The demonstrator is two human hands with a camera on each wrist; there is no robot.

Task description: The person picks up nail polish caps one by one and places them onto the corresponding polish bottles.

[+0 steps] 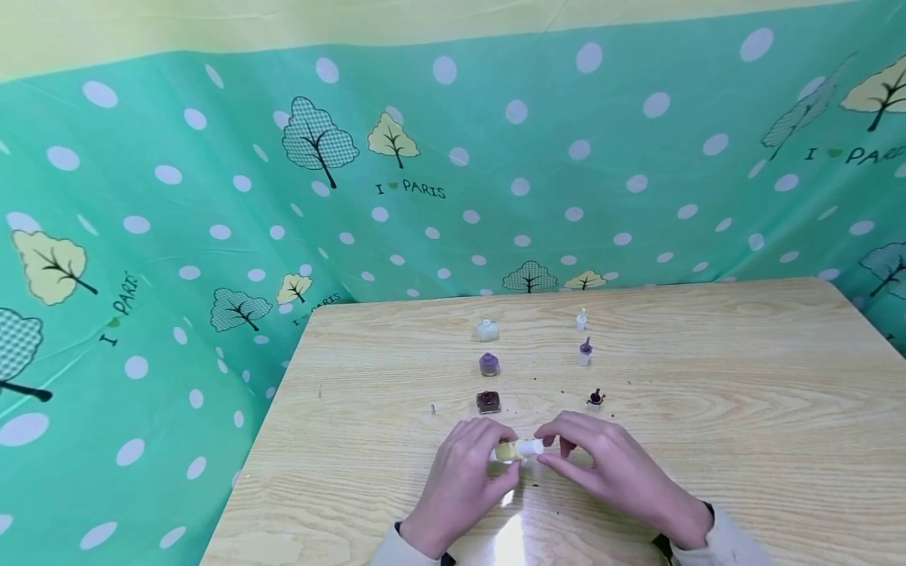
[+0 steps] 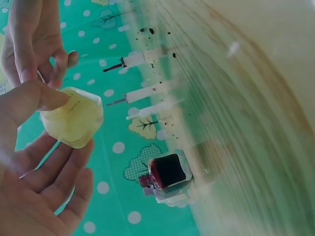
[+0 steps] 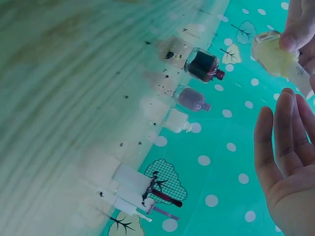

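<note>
My left hand (image 1: pixel 469 472) holds a bottle of pale yellow nail polish (image 2: pixel 74 118) on its side between thumb and fingers. Its white cap (image 1: pixel 531 447) points to the right. The thumb and forefinger of my right hand (image 1: pixel 602 464) pinch the cap at its far end, while the other fingers (image 3: pixel 284 123) extend beside it. Beyond the hands, a dark red polish bottle (image 1: pixel 488 402), a purple one (image 1: pixel 489 364) and a whitish one (image 1: pixel 487 330) stand capless in a column.
Right of the bottles, their caps stand with brushes upward: one with a dark brush (image 1: pixel 596 398), one with a purple brush (image 1: pixel 586 351) and a white one (image 1: pixel 582 320). Dark specks dot the wooden table (image 1: pixel 743 409). A green dotted cloth (image 1: pixel 453 157) hangs behind it.
</note>
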